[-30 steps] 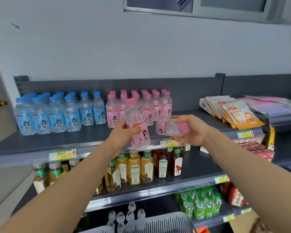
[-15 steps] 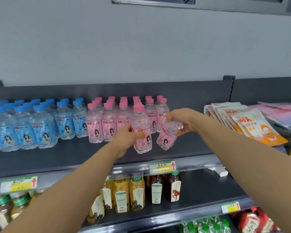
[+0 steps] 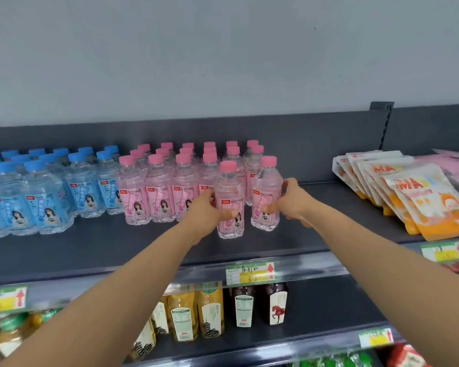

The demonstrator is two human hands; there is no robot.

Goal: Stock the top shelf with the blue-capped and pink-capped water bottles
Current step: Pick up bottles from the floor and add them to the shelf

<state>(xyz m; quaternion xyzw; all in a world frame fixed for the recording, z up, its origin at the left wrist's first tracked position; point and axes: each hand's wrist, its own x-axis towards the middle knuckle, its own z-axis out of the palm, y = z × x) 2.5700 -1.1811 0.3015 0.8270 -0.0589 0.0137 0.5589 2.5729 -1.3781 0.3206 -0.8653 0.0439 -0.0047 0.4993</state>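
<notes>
Head view: two pink bottles now stand on the top shelf (image 3: 316, 207).
Left hand (image 3: 206, 211) grips one pink bottle (image 3: 229, 200); right hand (image 3: 289, 201) has tipped its bottle (image 3: 266, 194) upright, fingers still wrapped round it.

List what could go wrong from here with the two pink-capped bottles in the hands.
1. The left hand and right hand each hold an upright pink-capped bottle close together; releasing unevenly could knock one into the other.
2. Pushing them back could topple the tightly packed pink row.
3. They stand well forward on the top shelf, so a tip could send one over the edge.
</notes>
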